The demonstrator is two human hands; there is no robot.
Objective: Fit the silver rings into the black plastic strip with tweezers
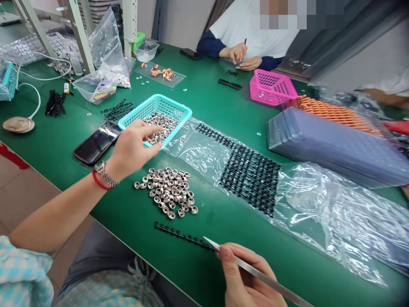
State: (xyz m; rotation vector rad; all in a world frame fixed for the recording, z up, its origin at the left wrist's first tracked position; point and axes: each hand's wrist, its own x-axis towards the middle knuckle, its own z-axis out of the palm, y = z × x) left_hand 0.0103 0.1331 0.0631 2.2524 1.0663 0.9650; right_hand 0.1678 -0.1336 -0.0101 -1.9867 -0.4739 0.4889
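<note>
My left hand [131, 147] reaches over the near edge of a turquoise basket [187, 114], with thumb and forefinger apart and nothing visible between them. Small silver rings or caps [164, 123] fill part of the basket, under the fingers. A loose pile of similar silver cup-shaped pieces [169, 192] lies on the green table in front of it. My right hand [246, 277] is closed around metal tweezers [258, 273], whose pointed tip touches or hovers just above a thin black pronged strip [179, 233]. The strip's right end is hidden behind the fingers.
Rows of black strips [251, 177] lie on clear plastic film [204, 149]. A phone [97, 143] sits beside the basket. Stacked clear trays [329, 143] and a pink basket [271, 87] stand right. Across the table, a co-worker's hands [241, 57] handle small black parts.
</note>
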